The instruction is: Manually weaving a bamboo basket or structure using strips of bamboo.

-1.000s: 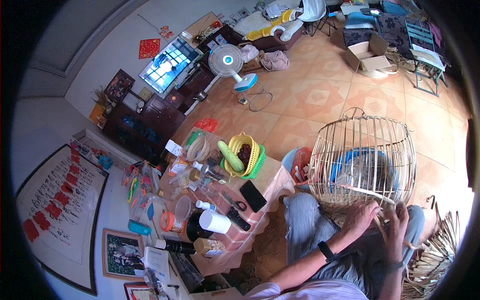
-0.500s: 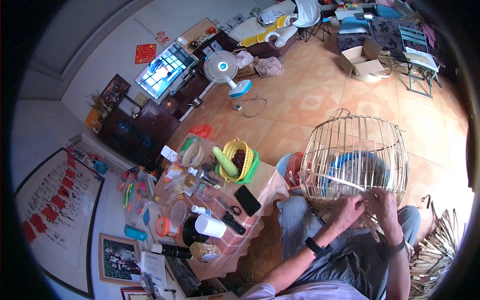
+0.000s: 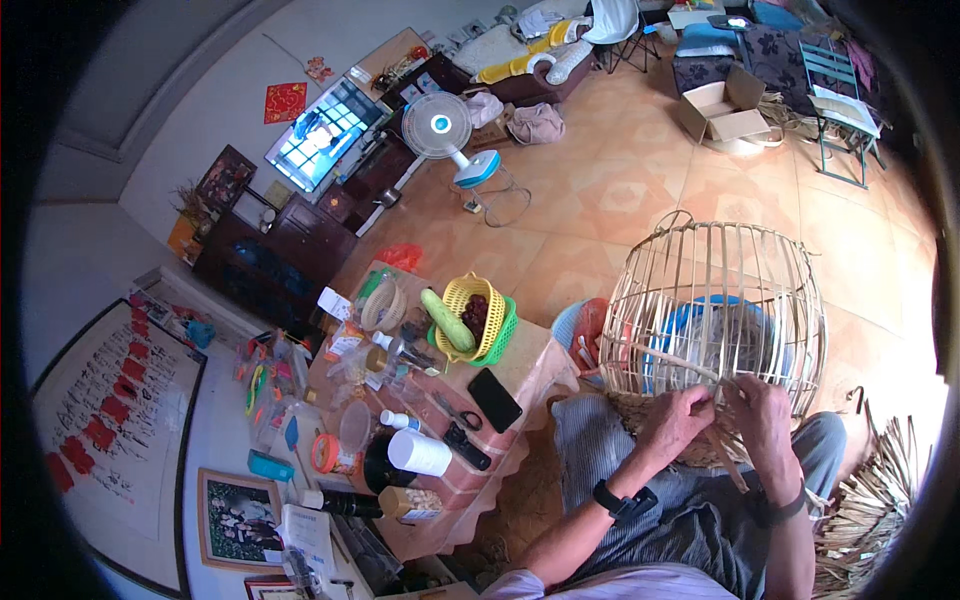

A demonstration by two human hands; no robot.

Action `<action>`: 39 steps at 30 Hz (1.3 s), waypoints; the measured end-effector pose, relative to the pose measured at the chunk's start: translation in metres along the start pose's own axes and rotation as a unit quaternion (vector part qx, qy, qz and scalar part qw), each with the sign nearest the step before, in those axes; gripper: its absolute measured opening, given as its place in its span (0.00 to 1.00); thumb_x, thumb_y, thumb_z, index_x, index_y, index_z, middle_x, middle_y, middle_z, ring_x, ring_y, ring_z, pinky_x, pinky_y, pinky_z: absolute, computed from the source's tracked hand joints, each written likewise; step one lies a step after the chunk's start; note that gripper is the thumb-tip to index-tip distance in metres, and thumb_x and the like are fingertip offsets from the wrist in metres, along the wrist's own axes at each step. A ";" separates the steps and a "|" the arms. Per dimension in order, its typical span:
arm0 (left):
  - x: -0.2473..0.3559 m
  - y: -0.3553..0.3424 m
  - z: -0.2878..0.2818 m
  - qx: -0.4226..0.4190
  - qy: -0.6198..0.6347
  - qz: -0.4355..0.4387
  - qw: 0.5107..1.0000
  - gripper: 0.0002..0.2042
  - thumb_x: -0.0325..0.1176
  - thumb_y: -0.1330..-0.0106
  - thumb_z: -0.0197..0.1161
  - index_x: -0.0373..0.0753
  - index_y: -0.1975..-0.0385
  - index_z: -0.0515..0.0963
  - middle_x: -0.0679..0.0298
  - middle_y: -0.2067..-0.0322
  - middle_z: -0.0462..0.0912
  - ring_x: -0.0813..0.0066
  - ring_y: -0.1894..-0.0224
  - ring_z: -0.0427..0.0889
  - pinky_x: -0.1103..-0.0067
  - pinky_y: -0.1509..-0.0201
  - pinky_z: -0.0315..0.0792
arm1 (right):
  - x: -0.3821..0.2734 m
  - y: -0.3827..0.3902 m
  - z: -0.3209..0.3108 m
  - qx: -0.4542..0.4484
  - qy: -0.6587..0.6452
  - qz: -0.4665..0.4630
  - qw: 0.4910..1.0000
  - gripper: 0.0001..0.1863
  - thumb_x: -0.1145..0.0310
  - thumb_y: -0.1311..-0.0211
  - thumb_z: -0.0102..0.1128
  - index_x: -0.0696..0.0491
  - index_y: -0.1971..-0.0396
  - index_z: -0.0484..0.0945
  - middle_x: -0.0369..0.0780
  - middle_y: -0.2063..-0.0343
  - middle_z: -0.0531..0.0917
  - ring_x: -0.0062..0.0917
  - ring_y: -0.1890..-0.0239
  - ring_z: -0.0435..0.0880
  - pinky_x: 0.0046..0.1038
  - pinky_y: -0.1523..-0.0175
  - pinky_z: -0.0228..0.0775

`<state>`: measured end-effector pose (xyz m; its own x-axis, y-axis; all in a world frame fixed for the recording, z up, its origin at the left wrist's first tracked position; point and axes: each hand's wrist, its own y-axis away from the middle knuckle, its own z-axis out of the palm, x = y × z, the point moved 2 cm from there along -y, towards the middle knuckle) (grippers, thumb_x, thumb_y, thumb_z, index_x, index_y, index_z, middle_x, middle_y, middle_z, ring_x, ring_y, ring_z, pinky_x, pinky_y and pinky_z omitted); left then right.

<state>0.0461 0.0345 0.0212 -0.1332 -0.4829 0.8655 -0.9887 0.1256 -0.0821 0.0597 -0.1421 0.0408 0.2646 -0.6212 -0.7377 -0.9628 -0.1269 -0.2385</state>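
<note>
An open-ribbed basket (image 3: 608,330) of pale bamboo-like strips stands over my knees, its woven part nearest me. At that near edge, my left hand (image 3: 678,422) pinches a flat strip (image 3: 672,359) that slants across the ribs from the left. Close beside it, my right hand (image 3: 764,422) has its fingers closed on the same strip by the ribs. The strip's loose end (image 3: 730,464) hangs down between my wrists. My fingertips partly hide where strip and ribs meet.
Left of me, a covered table (image 3: 530,370) bears a phone (image 3: 495,400), scissors (image 3: 462,411), bottles and a yellow basket (image 3: 456,294). A blue-rimmed tub (image 3: 655,345) shows through the ribs. Loose strips (image 3: 880,500) lie at the right. Farther off stand a fan (image 3: 437,126) and a cardboard box (image 3: 735,113).
My left hand has shifted slightly left and down, and my right hand a little left. The loose strip end now shows more plainly between my wrists. The basket's top leans slightly right.
</note>
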 end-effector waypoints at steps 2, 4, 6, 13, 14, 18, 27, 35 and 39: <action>-0.001 -0.004 0.000 0.000 -0.027 -0.015 1.000 0.10 0.35 0.31 0.64 0.33 0.62 0.81 0.51 0.69 0.87 0.60 0.67 0.89 0.67 0.62 0.77 | 0.006 0.001 0.002 0.038 0.008 -0.032 0.999 0.09 0.70 0.35 0.67 0.59 0.71 0.81 0.50 0.82 0.80 0.45 0.78 0.83 0.39 0.71 0.72; -0.001 -0.006 0.000 0.001 -0.048 -0.026 0.998 0.10 0.36 0.31 0.64 0.33 0.62 0.81 0.52 0.69 0.87 0.59 0.67 0.89 0.67 0.63 0.77 | 0.017 0.006 0.003 0.025 -0.044 0.015 0.999 0.09 0.69 0.33 0.66 0.59 0.71 0.81 0.48 0.83 0.79 0.38 0.79 0.82 0.36 0.72 0.71; -0.002 -0.010 0.001 -0.017 -0.032 -0.001 0.999 0.11 0.37 0.30 0.63 0.34 0.63 0.81 0.53 0.71 0.87 0.58 0.68 0.88 0.67 0.63 0.77 | 0.031 0.016 0.001 0.008 -0.190 0.111 0.975 0.11 0.68 0.28 0.63 0.58 0.71 0.81 0.37 0.83 0.79 0.18 0.79 0.78 0.27 0.72 0.67; -0.012 -0.006 0.002 -0.022 -0.060 0.094 0.994 0.12 0.39 0.27 0.63 0.35 0.65 0.78 0.53 0.74 0.82 0.53 0.70 0.84 0.64 0.64 0.75 | 0.035 0.055 -0.006 -0.067 -0.474 0.242 0.844 0.08 0.70 0.27 0.63 0.58 0.67 0.80 0.32 0.77 0.82 0.13 0.75 0.80 0.17 0.68 0.70; -0.013 -0.006 0.002 -0.040 -0.081 0.106 0.990 0.13 0.39 0.27 0.64 0.35 0.67 0.77 0.53 0.75 0.81 0.52 0.69 0.83 0.63 0.64 0.75 | 0.030 0.056 -0.004 -0.105 -0.438 0.229 0.863 0.06 0.73 0.30 0.66 0.58 0.67 0.80 0.33 0.77 0.83 0.14 0.74 0.81 0.18 0.68 0.72; -0.013 -0.006 -0.001 -0.045 -0.146 0.154 0.976 0.13 0.39 0.28 0.65 0.36 0.70 0.75 0.53 0.76 0.79 0.50 0.69 0.82 0.61 0.64 0.74 | 0.022 0.053 -0.004 -0.160 -0.266 0.133 0.941 0.05 0.73 0.30 0.65 0.57 0.67 0.79 0.31 0.79 0.79 0.14 0.79 0.76 0.21 0.73 0.69; -0.002 -0.009 -0.010 -0.036 -0.215 0.218 0.951 0.13 0.39 0.31 0.66 0.39 0.75 0.76 0.54 0.77 0.78 0.51 0.66 0.82 0.60 0.58 0.75 | 0.094 0.076 -0.042 -0.005 -0.573 0.220 0.789 0.13 0.56 0.20 0.54 0.49 0.57 0.80 0.26 0.83 0.68 0.10 0.87 0.58 0.18 0.81 0.47; -0.002 -0.005 -0.051 0.083 -0.020 0.115 0.990 0.13 0.18 0.30 0.54 0.35 0.50 0.81 0.53 0.55 0.89 0.61 0.54 0.89 0.70 0.49 0.82 | 0.090 0.115 -0.046 0.016 -0.708 0.266 0.654 0.10 0.57 0.21 0.55 0.47 0.60 0.73 0.28 0.78 0.68 0.14 0.82 0.60 0.20 0.76 0.52; 0.012 0.002 -0.070 0.129 -0.038 0.109 0.985 0.11 0.19 0.28 0.55 0.36 0.52 0.82 0.56 0.58 0.89 0.63 0.56 0.89 0.71 0.50 0.81 | 0.102 0.116 -0.073 0.005 -0.650 0.286 0.704 0.14 0.55 0.19 0.53 0.51 0.50 0.77 0.29 0.75 0.76 0.10 0.82 0.62 0.15 0.78 0.52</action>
<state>0.0476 0.0895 0.0656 -0.3395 -0.5332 0.7749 -0.9195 0.0144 -0.3928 -0.0295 -0.2764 -0.0160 -0.3340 0.6658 -0.6672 -0.9334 -0.1350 0.3326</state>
